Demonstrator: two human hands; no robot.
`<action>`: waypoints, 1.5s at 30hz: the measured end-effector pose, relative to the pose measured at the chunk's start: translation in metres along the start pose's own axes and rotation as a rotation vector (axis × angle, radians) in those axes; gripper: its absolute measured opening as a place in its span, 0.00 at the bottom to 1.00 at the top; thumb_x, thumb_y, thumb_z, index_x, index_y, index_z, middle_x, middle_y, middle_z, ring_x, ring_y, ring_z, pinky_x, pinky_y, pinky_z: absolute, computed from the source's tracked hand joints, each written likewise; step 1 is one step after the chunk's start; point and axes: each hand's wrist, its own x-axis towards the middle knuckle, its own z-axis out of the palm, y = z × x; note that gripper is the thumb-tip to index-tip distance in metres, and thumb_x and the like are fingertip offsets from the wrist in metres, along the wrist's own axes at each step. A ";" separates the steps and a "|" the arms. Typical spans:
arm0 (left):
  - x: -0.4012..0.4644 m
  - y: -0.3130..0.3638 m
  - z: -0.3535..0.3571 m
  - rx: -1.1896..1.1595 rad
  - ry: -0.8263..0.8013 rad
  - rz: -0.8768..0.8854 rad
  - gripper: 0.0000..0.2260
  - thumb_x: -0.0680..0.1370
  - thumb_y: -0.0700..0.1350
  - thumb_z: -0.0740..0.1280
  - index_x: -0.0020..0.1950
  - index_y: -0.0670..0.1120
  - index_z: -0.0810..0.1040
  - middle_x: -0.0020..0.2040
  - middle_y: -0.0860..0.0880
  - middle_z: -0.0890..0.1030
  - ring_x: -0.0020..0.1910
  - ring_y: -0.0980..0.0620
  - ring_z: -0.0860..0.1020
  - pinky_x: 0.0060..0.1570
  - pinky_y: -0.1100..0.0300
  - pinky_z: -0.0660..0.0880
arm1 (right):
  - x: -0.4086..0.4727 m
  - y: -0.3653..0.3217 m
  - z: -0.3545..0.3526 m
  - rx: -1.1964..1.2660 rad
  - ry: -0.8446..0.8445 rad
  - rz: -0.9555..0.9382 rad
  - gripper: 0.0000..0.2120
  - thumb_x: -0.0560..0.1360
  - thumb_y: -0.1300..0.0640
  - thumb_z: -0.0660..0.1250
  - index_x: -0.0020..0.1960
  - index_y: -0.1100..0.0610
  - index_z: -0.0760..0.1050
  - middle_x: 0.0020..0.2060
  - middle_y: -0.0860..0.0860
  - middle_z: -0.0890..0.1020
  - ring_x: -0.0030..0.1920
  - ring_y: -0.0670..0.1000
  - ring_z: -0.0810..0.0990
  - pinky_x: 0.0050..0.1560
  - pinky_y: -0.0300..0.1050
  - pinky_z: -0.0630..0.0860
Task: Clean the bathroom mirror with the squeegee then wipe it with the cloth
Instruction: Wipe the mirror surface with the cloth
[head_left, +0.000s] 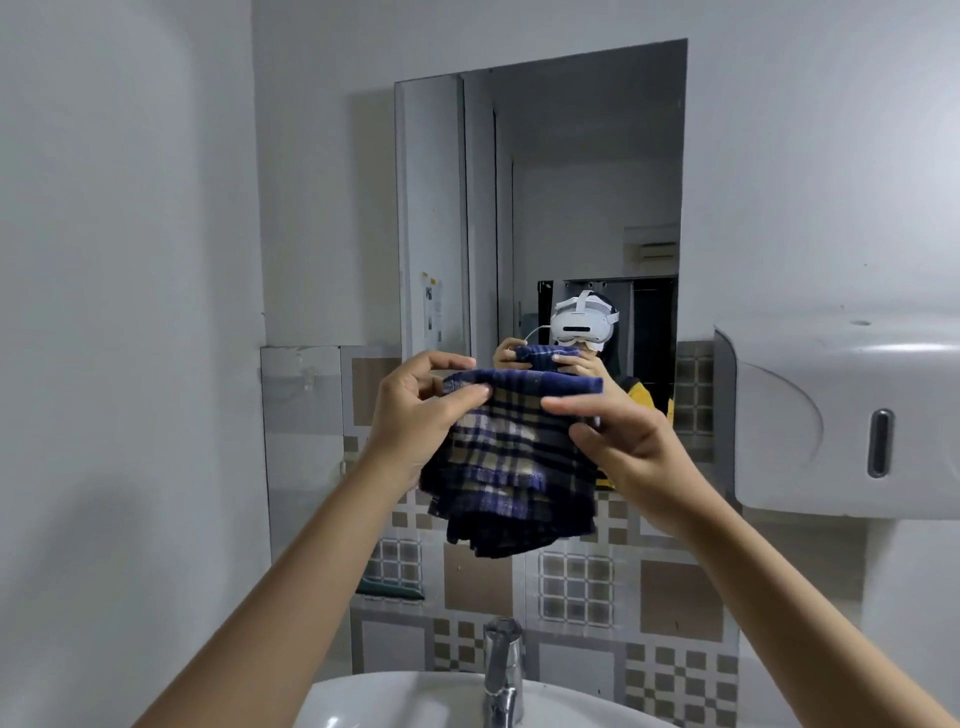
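Note:
A blue, white and beige plaid cloth (511, 467) hangs folded in front of the mirror's lower edge. My left hand (418, 410) pinches its top left corner between thumb and fingers. My right hand (618, 441) grips its top right edge. The tall rectangular mirror (571, 182) is on the wall straight ahead and reflects a person with a white headset holding the cloth. No squeegee is in view.
A white paper dispenser (841, 415) juts out from the wall at the right. A chrome tap (503, 670) and a white sink (395, 701) are below the cloth. Patterned tiles (623, 582) cover the wall under the mirror. A plain white wall is on the left.

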 end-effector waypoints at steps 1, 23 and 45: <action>0.002 0.001 0.002 -0.026 0.000 -0.016 0.09 0.69 0.37 0.74 0.45 0.48 0.80 0.40 0.42 0.82 0.37 0.49 0.81 0.42 0.52 0.80 | -0.002 0.000 0.002 -0.025 -0.021 0.000 0.17 0.77 0.70 0.60 0.55 0.54 0.80 0.59 0.41 0.80 0.64 0.49 0.75 0.60 0.57 0.76; 0.153 0.001 0.002 0.089 -0.153 0.249 0.15 0.75 0.46 0.69 0.60 0.48 0.73 0.49 0.55 0.75 0.46 0.62 0.76 0.37 0.77 0.72 | 0.144 -0.001 -0.003 0.071 0.503 0.008 0.30 0.70 0.54 0.66 0.71 0.46 0.63 0.65 0.52 0.72 0.63 0.56 0.76 0.60 0.57 0.77; 0.307 -0.096 -0.069 1.022 -0.171 0.552 0.64 0.53 0.77 0.64 0.71 0.53 0.27 0.72 0.59 0.26 0.72 0.57 0.30 0.69 0.39 0.38 | 0.414 0.054 -0.095 -1.494 0.862 0.066 0.27 0.80 0.47 0.47 0.77 0.47 0.46 0.78 0.44 0.50 0.77 0.50 0.41 0.67 0.72 0.36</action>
